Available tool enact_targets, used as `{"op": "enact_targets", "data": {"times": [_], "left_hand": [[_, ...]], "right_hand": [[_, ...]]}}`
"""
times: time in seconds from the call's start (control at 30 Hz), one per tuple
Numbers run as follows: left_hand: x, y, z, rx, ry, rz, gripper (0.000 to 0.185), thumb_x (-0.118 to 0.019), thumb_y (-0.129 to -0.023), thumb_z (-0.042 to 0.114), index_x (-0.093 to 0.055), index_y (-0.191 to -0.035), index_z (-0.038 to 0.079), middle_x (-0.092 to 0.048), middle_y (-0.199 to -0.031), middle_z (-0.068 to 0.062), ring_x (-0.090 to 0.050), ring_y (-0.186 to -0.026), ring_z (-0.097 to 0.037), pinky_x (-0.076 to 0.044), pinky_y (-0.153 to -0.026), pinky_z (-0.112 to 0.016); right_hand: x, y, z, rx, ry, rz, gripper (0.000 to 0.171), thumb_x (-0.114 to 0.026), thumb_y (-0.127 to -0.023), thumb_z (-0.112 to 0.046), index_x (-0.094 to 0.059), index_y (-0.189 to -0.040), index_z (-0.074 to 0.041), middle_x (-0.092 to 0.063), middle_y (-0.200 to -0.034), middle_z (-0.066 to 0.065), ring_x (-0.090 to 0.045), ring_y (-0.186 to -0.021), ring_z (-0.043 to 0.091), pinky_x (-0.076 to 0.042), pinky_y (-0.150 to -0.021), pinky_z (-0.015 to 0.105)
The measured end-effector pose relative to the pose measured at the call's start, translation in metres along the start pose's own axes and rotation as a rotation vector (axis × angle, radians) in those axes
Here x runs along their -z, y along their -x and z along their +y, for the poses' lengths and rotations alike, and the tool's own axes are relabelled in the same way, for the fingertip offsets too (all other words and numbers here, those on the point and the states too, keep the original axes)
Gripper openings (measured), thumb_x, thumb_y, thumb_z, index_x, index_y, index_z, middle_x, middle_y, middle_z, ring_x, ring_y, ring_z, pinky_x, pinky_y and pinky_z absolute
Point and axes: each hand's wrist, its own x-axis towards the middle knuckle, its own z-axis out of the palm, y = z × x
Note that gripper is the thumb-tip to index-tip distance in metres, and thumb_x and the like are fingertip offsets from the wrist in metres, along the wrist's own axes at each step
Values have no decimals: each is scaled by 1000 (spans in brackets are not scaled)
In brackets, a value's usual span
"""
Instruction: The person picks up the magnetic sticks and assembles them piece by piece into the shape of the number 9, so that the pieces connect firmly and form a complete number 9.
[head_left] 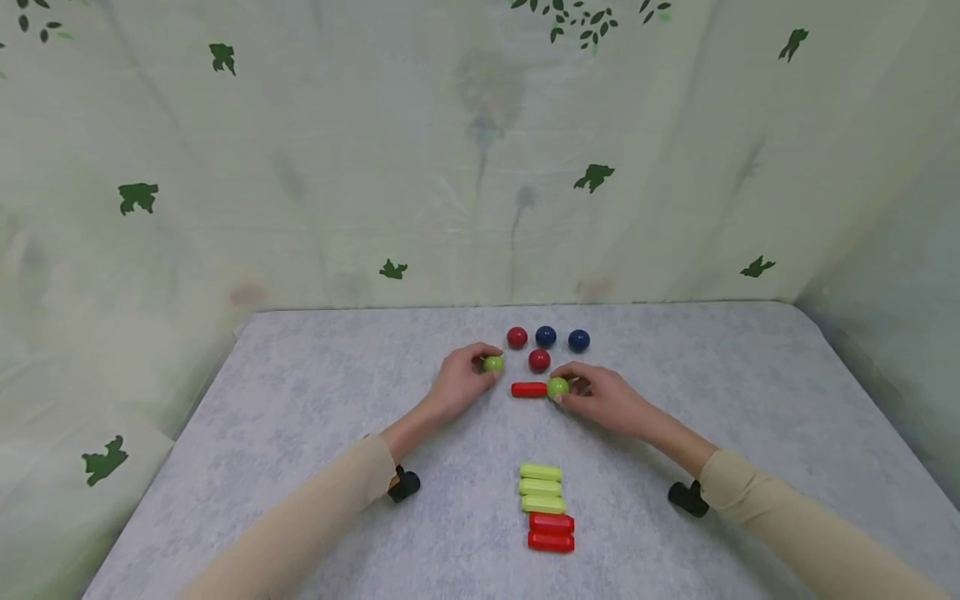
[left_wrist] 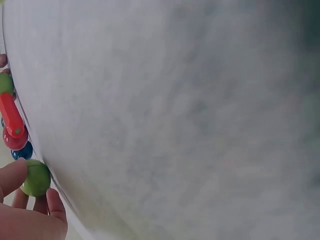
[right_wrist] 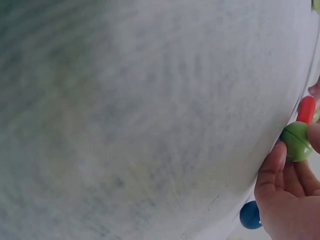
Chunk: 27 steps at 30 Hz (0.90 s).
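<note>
Seen from the head camera, the left hand point(head_left: 457, 385) pinches a green ball point(head_left: 493, 363) between thumb and fingertips, low on the grey bench point(head_left: 300, 433). The right hand point(head_left: 603, 398) pinches a second green ball point(head_left: 558, 387), which touches the right end of a red rod point(head_left: 528, 389) lying flat. Behind them sit two red balls point(head_left: 517, 337) and two blue balls point(head_left: 545, 336), close together but apart. Nearer the person lies a tidy row of three green rods point(head_left: 541, 487) and two red rods point(head_left: 551, 532). To do this well, I judge each ball should stay lightly pinched and be kept squarely in line with the rod's end, so the rod does not roll away.

From the left wrist, fingertips curl round the green ball point(left_wrist: 36, 178); the red rod point(left_wrist: 11, 115) and a blue ball point(left_wrist: 22, 151) show at the frame's edge.

From the right wrist, thumb and fingers grip the second green ball point(right_wrist: 296, 141) against the red rod point(right_wrist: 306, 109); one blue ball point(right_wrist: 250, 215) lies nearby.

No container appears in any view; every piece rests directly on the bench.
</note>
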Motion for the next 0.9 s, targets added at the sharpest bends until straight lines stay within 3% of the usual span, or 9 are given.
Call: {"op": "enact_targets", "data": {"times": [0.23, 0.47, 0.9], "left_hand": [[4, 14, 0, 30, 51, -74, 30, -73, -87, 8, -69, -117, 10, -64, -108, -1, -56, -96, -19, -48, -85, -36], [3, 21, -1, 1, 65, -123, 29, -74, -88, 10, -69, -117, 11, -66, -107, 1, -57, -95, -17, -48, -83, -34], [-2, 24, 2, 12, 88, -114, 30, -72, -89, 7, -68, -119, 9, -64, -105, 0, -56, -93, -19, -48, -81, -32]], "right_hand": [[1, 1, 0, -6, 4, -8, 32, -66, -94, -15, -62, -125, -11, -63, -107, 0, -58, -93, 17, -49, -82, 36], [1, 1, 0, -21, 0, -13, 34, -66, -94, -15, -60, -127, -10, -62, -107, 0, -57, -94, 18, -49, -82, 35], [3, 2, -2, -16, 0, -22, 32, -65, -95, -16, -61, -127, -12, -63, -109, 1, -58, -94, 18, -49, -82, 36]]}}
